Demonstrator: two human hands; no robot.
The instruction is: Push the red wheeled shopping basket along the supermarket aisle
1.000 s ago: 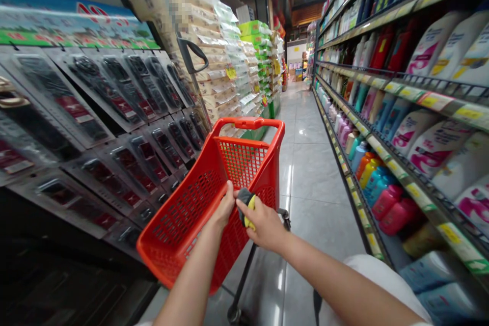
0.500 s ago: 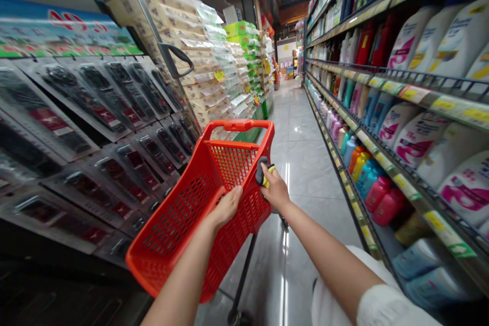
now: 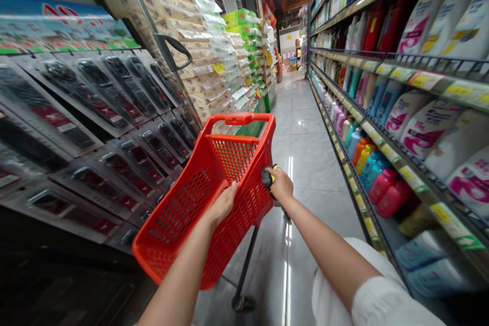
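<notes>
A red plastic shopping cart point(image 3: 237, 221) with perforated basket walls stands in front of me, tilted in the picture. My left hand point(image 3: 224, 204) is closed over its near side rim, thumb on top, the other fingers hidden inside the basket. My right hand point(image 3: 281, 185) is closed round a small soft-looking dark grey and yellow item point(image 3: 268, 177), just off the cart's right side. What kind of thing this is I cannot make out. Whether the right hand also touches the cart is unclear.
Blister-packed goods point(image 3: 114, 163) hang on a rack at the left, with a grey pull handle point(image 3: 173, 52) beyond. Packs point(image 3: 198, 56) are stacked behind them. Shelves of bottles point(image 3: 428, 127) line the right. A tiled aisle point(image 3: 305, 147) runs ahead.
My right hand has shifted slightly right and turned with the grey and yellow item. My left hand stays on the rim, slightly further left in the picture. The shelves have drawn slightly closer.
</notes>
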